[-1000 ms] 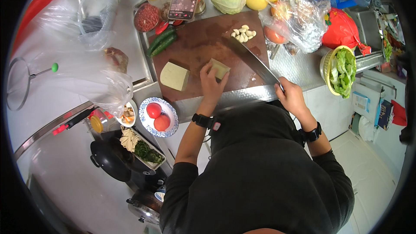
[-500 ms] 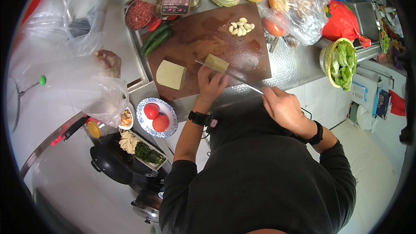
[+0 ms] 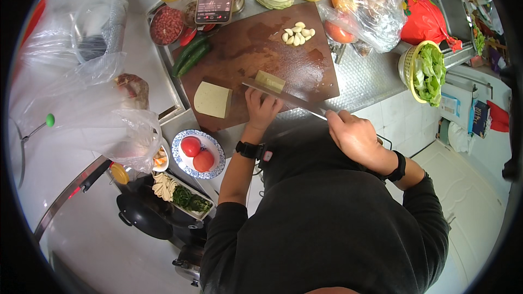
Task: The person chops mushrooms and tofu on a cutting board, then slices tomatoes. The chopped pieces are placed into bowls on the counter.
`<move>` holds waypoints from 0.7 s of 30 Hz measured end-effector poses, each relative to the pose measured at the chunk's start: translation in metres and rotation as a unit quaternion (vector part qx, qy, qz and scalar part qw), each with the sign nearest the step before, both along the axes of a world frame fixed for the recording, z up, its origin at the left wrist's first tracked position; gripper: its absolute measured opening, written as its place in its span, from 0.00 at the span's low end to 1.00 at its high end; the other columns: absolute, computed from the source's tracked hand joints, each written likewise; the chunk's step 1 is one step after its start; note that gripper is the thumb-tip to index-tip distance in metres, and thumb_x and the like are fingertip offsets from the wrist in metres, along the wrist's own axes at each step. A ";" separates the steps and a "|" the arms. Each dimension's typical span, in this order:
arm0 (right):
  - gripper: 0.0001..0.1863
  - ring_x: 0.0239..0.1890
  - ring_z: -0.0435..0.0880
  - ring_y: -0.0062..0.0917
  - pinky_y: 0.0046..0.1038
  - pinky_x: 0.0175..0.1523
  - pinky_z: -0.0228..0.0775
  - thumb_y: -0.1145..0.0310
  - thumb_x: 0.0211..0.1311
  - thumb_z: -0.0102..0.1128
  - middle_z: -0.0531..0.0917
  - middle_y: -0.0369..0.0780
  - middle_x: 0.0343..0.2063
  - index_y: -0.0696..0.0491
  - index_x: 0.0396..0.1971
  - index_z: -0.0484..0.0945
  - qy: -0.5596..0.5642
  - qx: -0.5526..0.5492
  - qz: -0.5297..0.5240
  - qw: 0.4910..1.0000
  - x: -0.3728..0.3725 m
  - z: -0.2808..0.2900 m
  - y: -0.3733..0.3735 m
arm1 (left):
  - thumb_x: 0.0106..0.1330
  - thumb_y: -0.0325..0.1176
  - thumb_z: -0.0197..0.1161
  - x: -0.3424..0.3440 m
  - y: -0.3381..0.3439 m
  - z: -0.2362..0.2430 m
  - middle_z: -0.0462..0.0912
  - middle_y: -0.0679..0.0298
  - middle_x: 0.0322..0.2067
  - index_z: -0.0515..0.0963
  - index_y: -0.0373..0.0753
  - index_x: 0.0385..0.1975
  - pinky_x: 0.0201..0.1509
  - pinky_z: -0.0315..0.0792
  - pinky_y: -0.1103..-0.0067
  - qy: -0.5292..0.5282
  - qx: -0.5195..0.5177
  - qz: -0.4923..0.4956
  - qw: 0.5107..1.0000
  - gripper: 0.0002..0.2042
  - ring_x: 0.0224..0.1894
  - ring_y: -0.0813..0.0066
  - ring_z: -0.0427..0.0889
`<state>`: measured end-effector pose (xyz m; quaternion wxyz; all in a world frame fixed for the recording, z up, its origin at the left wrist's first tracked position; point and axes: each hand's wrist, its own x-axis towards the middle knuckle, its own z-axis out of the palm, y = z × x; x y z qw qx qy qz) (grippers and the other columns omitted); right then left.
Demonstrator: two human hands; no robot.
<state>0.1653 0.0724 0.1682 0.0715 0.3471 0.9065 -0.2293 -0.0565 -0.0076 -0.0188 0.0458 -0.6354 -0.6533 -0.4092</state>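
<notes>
Two hands, knife (image 3: 286,98) between, block (image 3: 270,81) beyond left hand (image 3: 262,110)

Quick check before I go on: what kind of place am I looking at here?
Most likely a home kitchen counter: a wooden cutting board with peeled garlic cloves, a knife in the right hand, and a black wok below.

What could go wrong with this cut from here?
The left hand holds the pale block right behind the knife, so its fingertips could get nicked. The right hand drives the blade sideways across the cutting board; a slip could push the loose slab off the near edge.
</notes>
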 end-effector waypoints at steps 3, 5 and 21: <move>0.11 0.23 0.80 0.39 0.38 0.24 0.73 0.73 0.54 0.54 0.75 0.42 0.23 0.52 0.39 0.71 -0.009 0.004 0.012 1.000 -0.002 -0.001 0.000 | 0.45 0.29 0.70 0.001 -0.001 0.001 0.69 0.59 0.44 0.80 0.42 0.33 0.51 0.68 0.62 -0.003 -0.002 0.007 1.000 0.13 0.48 0.54 0.69; 0.12 0.22 0.80 0.39 0.38 0.23 0.73 0.73 0.53 0.53 0.75 0.42 0.23 0.52 0.39 0.71 -0.010 0.005 0.017 1.000 -0.002 -0.002 0.001 | 0.45 0.29 0.70 0.001 -0.001 0.001 0.69 0.59 0.45 0.80 0.43 0.33 0.52 0.67 0.63 -0.009 -0.003 0.009 1.000 0.13 0.49 0.54 0.69; 0.12 0.19 0.78 0.36 0.35 0.21 0.71 0.72 0.54 0.56 0.74 0.40 0.23 0.53 0.40 0.72 0.005 0.020 0.002 1.000 0.006 0.002 -0.007 | 0.50 0.28 0.70 -0.003 -0.005 -0.008 0.62 0.44 0.58 0.78 0.39 0.46 0.62 0.59 0.59 -0.009 -0.009 -0.031 0.999 0.20 0.58 0.43 0.62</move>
